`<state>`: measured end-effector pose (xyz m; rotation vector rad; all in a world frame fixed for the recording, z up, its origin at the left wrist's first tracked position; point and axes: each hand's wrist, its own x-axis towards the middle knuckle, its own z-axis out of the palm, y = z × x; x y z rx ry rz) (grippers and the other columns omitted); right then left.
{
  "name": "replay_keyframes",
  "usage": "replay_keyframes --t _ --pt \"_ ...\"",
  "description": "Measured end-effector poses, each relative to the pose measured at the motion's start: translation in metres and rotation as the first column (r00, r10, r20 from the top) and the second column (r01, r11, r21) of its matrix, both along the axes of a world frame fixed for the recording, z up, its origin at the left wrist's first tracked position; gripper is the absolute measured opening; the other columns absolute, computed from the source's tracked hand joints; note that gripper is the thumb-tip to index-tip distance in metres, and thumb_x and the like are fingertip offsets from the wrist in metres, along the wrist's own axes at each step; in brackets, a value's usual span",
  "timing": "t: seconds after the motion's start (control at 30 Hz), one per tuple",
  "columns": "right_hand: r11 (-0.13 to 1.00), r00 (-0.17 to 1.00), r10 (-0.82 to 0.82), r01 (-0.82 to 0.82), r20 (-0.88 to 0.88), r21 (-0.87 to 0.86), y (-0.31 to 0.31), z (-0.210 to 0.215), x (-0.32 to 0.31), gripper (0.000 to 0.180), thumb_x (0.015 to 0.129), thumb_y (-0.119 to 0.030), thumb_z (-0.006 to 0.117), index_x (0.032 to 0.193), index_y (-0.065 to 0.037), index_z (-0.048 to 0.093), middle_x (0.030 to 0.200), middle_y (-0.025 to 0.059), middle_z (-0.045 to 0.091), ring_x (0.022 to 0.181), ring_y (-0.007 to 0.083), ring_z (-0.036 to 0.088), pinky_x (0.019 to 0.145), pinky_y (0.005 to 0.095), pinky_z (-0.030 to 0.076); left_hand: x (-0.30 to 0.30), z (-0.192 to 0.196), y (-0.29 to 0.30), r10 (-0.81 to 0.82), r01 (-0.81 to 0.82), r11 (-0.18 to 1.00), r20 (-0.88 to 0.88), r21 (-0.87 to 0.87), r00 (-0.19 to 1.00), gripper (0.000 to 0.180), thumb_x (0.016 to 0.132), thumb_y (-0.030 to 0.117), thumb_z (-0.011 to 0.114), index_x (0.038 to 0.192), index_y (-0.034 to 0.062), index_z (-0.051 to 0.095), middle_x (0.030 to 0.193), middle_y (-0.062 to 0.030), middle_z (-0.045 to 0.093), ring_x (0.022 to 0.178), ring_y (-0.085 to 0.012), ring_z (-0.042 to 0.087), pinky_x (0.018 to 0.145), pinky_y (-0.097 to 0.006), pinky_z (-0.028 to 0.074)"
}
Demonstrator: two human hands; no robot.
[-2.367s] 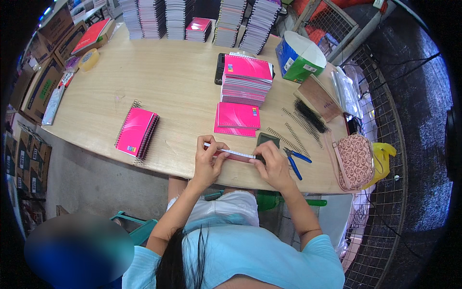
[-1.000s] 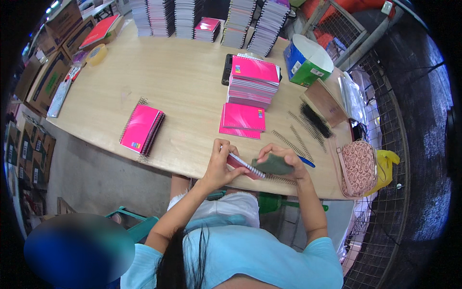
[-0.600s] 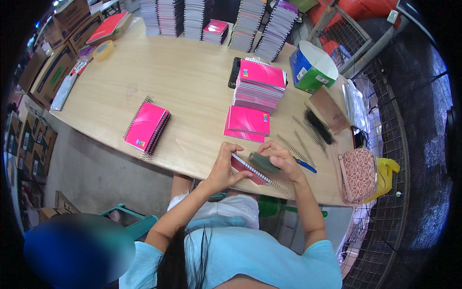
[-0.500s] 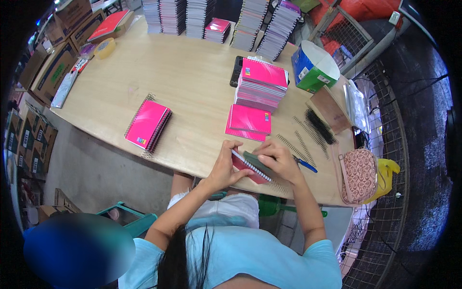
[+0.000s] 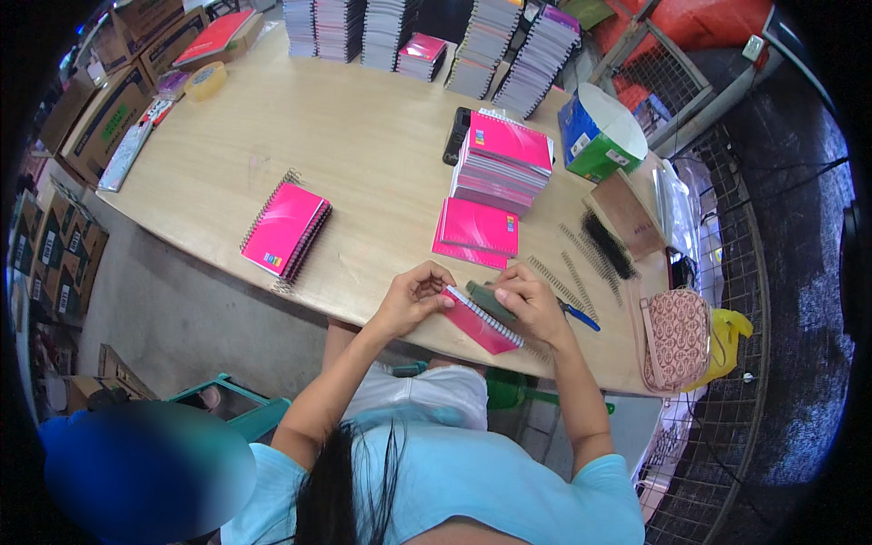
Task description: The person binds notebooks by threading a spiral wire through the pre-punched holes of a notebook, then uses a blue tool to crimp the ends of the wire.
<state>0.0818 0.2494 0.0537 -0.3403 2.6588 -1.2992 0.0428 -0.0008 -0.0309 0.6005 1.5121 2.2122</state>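
Observation:
A small pink notebook (image 5: pixel 482 325) is tilted at the table's near edge, wire loops along its upper side and a loose tail of coil at its lower right end. My left hand (image 5: pixel 416 298) is closed, thumb and fingers pinching its upper left corner. My right hand (image 5: pixel 530 302) is closed on a dark green flat piece (image 5: pixel 489 300) against the wire edge; I cannot tell what it is. Just beyond lie pink notebooks (image 5: pixel 479 225), with a taller pink stack (image 5: pixel 501 168) behind. Right of my right hand are a blue-handled tool (image 5: pixel 579 315) and loose wire coils (image 5: pixel 556 280).
Coil-bound pink notebooks (image 5: pixel 285 227) lie at left. Tall notebook stacks (image 5: pixel 391 33) line the far edge. A cut-open blue-green carton (image 5: pixel 599 136), a wooden block (image 5: pixel 627 213), dark coils (image 5: pixel 607 243) and a patterned pouch (image 5: pixel 679 336) stand at right. Clear tape (image 5: pixel 206 82) lies far left.
The notebook has turned so more of its pink cover shows. My left hand has shifted from its side to the upper left corner. My right hand stays at the wire edge.

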Motion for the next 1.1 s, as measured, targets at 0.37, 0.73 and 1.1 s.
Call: replay_keyframes --t 0.37,0.73,1.1 --pt "0.683 0.906 0.125 0.217 0.404 -0.698 0.006 -0.012 0.005 0.042 0.096 -0.031 0.06 0.092 0.01 0.068 0.109 0.0086 0.061 0.102 0.0175 0.057 0.091 0.032 0.045 0.0 0.0 0.001 -0.001 -0.001 0.999 0.043 0.046 0.999 0.03 0.086 -0.003 0.074 0.11 0.001 0.056 0.099 -0.0034 0.06 0.092 -0.0116 0.063 0.086 -0.028 0.055" --pt "0.908 0.996 0.007 0.031 0.09 -0.417 -0.002 -0.015 0.012 0.042 0.094 -0.035 0.061 0.094 0.006 0.072 0.105 0.014 0.063 0.094 0.0236 0.063 0.085 0.0339 0.048 0.002 0.001 -0.004 -0.04 0.034 0.995 0.061 0.096 0.997 0.02 0.09 -0.002 0.07 0.106 0.0004 0.058 0.099 -0.005 0.061 0.094 -0.0127 0.063 0.086 -0.029 0.054" --pt "0.92 0.992 -0.026 0.071 0.12 -0.386 -0.003 -0.02 0.019 0.044 0.092 -0.033 0.065 0.097 0.011 0.07 0.106 0.0074 0.063 0.098 0.0172 0.062 0.083 0.0305 0.05 0.007 -0.005 0.002 0.001 -0.001 0.997 0.003 0.074 1.0 0.016 0.092 -0.003 0.067 0.104 -0.0007 0.056 0.098 -0.0051 0.061 0.094 -0.013 0.064 0.085 -0.028 0.056"
